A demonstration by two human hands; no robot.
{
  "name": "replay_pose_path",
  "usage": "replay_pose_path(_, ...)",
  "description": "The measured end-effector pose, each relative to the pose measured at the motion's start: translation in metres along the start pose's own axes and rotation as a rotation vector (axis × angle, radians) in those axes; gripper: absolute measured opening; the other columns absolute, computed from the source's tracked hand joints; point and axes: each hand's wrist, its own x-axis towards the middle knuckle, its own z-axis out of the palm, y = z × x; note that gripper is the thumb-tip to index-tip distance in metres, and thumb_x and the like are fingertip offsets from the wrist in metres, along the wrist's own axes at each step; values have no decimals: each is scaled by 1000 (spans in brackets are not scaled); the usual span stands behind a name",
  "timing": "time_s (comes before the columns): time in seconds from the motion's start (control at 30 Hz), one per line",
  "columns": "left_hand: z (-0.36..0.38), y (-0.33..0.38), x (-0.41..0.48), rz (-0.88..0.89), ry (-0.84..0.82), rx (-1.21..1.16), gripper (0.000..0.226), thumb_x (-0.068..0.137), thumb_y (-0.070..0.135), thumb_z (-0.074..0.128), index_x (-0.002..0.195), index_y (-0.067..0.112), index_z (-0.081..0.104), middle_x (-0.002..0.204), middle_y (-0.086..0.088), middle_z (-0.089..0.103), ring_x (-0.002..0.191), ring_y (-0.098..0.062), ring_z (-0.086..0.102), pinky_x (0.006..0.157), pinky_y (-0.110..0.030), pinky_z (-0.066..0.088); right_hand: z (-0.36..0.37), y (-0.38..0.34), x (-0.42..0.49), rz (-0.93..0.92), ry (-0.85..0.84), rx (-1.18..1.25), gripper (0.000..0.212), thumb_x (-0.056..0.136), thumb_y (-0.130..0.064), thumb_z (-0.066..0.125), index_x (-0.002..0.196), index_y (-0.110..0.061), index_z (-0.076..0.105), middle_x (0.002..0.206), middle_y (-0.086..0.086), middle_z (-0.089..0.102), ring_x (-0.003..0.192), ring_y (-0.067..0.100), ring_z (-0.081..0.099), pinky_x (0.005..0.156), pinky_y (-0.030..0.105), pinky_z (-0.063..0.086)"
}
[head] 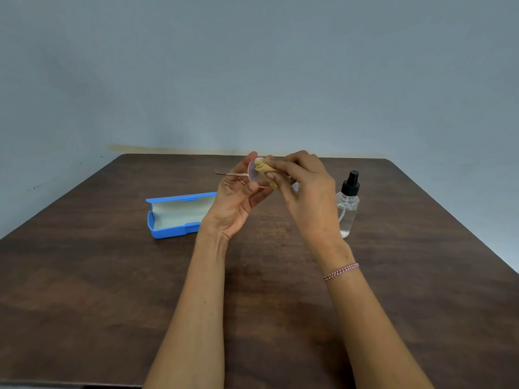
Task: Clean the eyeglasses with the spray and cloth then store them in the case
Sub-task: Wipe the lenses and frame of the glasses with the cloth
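left hand (238, 189) pinches the eyeglasses (254, 175) steady — right hand (306, 186) presses a folded cloth (265, 171) onto one lens; open case (179, 217) waits at nine o'clock, spray bottle (348, 203) at three.

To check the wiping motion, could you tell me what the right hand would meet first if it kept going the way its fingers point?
The right hand points left, pressing the cloth against the eyeglasses lens; next would probably be the left hand holding them.

Both forearms raised, left hand (238, 189) and right hand (306, 186) pinching (fingertips together).
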Motion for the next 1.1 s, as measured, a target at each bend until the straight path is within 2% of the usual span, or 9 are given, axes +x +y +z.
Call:
replay_pose_path(0.07, 1, -1, 0, -15, -4, 8, 54, 49, 26, 92, 99, 31, 73, 104, 5, 72, 93, -11, 68, 73, -23, 55, 2, -5, -1, -31, -10, 28, 19, 83, -8, 66, 102, -8, 70, 93, 5, 61, 89, 15, 51, 77, 16, 41)
replay_pose_path(0.13, 0, 0, -1, 5, -10, -30, 53, 51, 21, 90, 101, 29, 73, 105, 3, 72, 96, -10, 67, 75, -22, 55, 2, -7, -1, -62, -63, 68, 22, 83, -7, 66, 104, -10, 70, 96, 4, 60, 93, 16, 51, 81, 22, 44)
replay_pose_path(0.3, -1, 3, 0, 73, -9, -114, 47, 57, 17, 87, 102, 26, 73, 114, -3, 69, 99, -14, 66, 74, -20, 55, -1, 0, 1, -74, -129, 89, 19, 83, -8, 68, 102, -8, 70, 91, 4, 60, 87, 15, 52, 75, 18, 42)
replay_pose_path(0.43, -1, 5, 2, 115, 51, -133, 47, 55, 23, 88, 98, 29, 74, 113, 0, 69, 99, -15, 67, 75, -21, 56, -1, 6, 1, -19, -82, 1, 19, 83, -9, 67, 101, -9, 71, 89, 4, 58, 84, 15, 51, 71, 13, 36)
replay_pose_path(0.63, 0, 6, 4, 133, 89, -166, 52, 50, 22, 91, 98, 27, 74, 114, -2, 69, 101, -20, 67, 75, -23, 57, -1, 7, 2, 33, -25, -42, 17, 84, -7, 66, 100, -8, 71, 87, 8, 57, 81, 23, 53, 69, 19, 40)
replay_pose_path(0.77, 2, 8, 3, 148, 89, -195, 53, 47, 21, 92, 96, 26, 74, 112, -1, 69, 99, -27, 68, 74, -23, 57, -3, 8, 2, 104, 25, -66, 16, 87, -11, 63, 101, -7, 70, 88, 7, 56, 84, 22, 52, 70, 17, 38)
replay_pose_path(1.1, 3, 5, 2, 174, 80, -213, 50, 54, 22, 89, 102, 29, 73, 117, -1, 68, 105, -19, 65, 77, -22, 55, 4, -4, -2, -58, 10, -69, 21, 86, -7, 65, 107, -7, 68, 91, 8, 57, 83, 21, 52, 69, 23, 45)
